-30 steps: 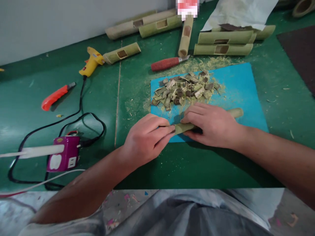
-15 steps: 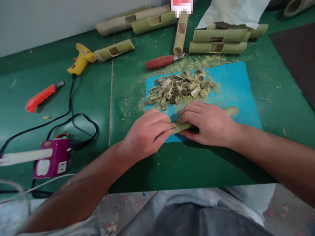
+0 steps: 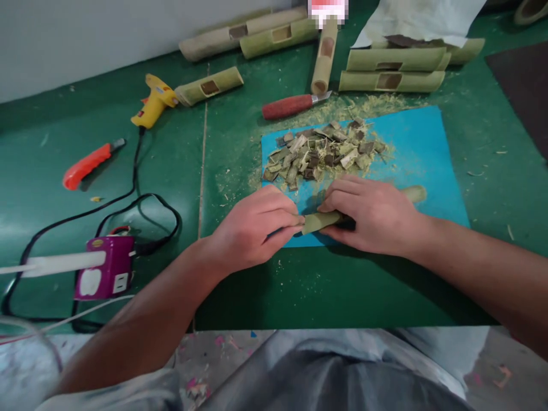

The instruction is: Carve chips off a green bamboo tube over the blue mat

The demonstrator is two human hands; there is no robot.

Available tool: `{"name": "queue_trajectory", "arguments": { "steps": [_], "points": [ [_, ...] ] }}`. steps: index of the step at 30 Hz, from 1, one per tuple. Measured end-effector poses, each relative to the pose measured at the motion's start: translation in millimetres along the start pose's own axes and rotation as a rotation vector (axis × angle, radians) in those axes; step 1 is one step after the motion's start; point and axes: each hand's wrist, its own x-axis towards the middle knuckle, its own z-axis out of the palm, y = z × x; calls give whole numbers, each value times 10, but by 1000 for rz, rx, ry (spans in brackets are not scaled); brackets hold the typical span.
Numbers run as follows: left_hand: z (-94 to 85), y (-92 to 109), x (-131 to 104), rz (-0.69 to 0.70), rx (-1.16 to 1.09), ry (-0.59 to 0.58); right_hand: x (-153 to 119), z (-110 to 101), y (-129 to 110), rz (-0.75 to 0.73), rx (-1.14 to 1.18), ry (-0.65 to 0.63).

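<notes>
A green bamboo tube (image 3: 322,221) lies slanted across a blue sheet (image 3: 432,154). My right hand (image 3: 370,214) is wrapped over its middle from above, hiding that stretch; its far end shows beyond my knuckles. At the tube's near left end, my left hand (image 3: 259,228) is closed with thumb and fingers pinched together. The fingertips are right by the end, and anything between them is too small to make out. A heap of bamboo chips (image 3: 317,154) with fine shavings covers the sheet's left part, just beyond my hands.
Beyond the sheet lie a red-handled knife (image 3: 289,107) and several bamboo tubes with cut windows (image 3: 391,81). To the left are a yellow glue gun (image 3: 154,105), an orange utility knife (image 3: 89,165) and a purple power adapter (image 3: 105,268) with cables. A dark mat (image 3: 522,91) lies far right.
The whole view has shifted slightly, so things appear further right. My left fingertips have drawn a little left along the tube, baring more of its end. My right hand keeps its grip.
</notes>
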Motion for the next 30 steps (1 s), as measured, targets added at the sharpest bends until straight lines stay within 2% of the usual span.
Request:
{"name": "queue_trajectory", "arguments": {
  "steps": [17, 30],
  "points": [
    [-1, -1, -4, -37, -7, -9, -3, -5, -1, 39, 2, -19],
    [23, 14, -10, -50, -7, 15, 1, -11, -8, 5, -20, 12]
  ]
}}
